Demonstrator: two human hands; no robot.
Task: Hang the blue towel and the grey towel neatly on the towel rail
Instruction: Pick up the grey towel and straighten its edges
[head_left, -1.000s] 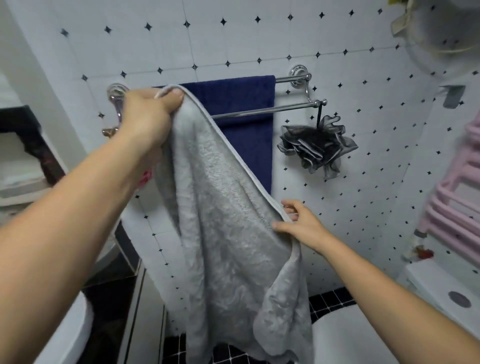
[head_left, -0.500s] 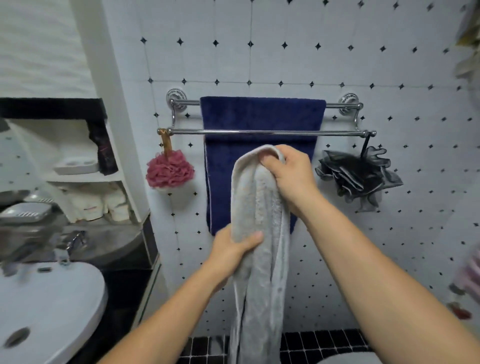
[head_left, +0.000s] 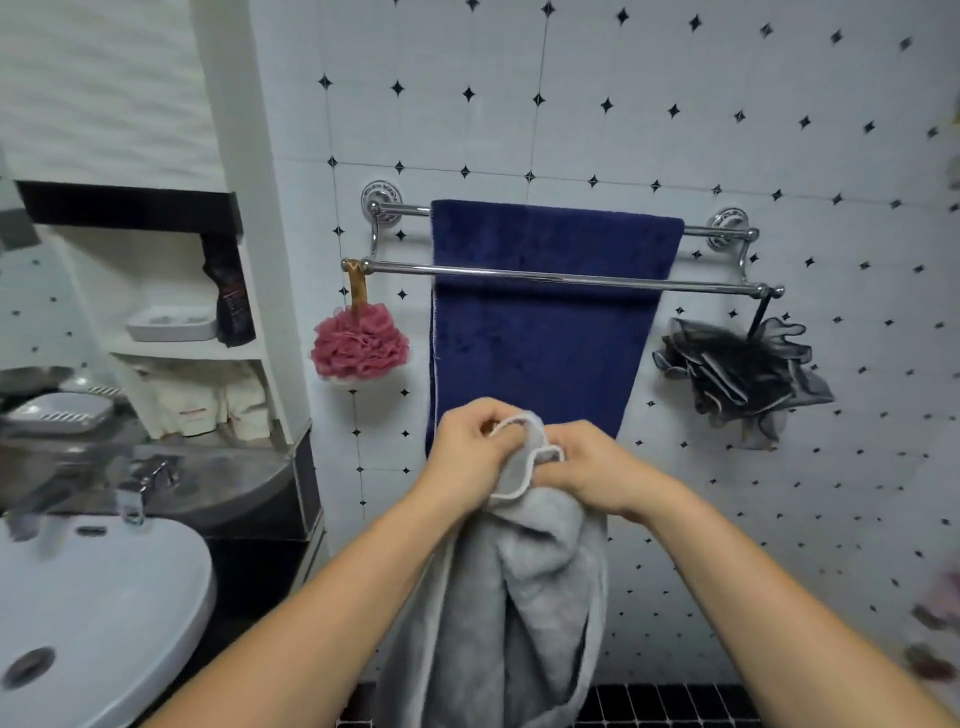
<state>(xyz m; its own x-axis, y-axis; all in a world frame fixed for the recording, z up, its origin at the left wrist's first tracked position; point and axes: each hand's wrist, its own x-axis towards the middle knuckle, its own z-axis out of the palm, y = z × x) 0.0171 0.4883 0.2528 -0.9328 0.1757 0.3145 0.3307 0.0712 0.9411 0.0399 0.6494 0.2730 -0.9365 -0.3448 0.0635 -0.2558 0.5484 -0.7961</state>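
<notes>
Both hands meet in front of the wall, below the towel rail (head_left: 519, 274). The left hand (head_left: 470, 447) and the right hand (head_left: 597, 467) hold the bunched top edge of the grey towel (head_left: 519, 597), fingers (head_left: 480, 415) curled and pinching its pale hem between them. The rest of the grey towel hangs down in loose folds between the forearms, apart from the rail. The blue towel (head_left: 550, 322) is draped flat over the rail's back bar, behind the front bar. A pink sponge (head_left: 359, 348) hangs from the rail's left end and a black sponge (head_left: 743, 374) from its right end. A white basin (head_left: 104, 613) sits at lower left.
</notes>
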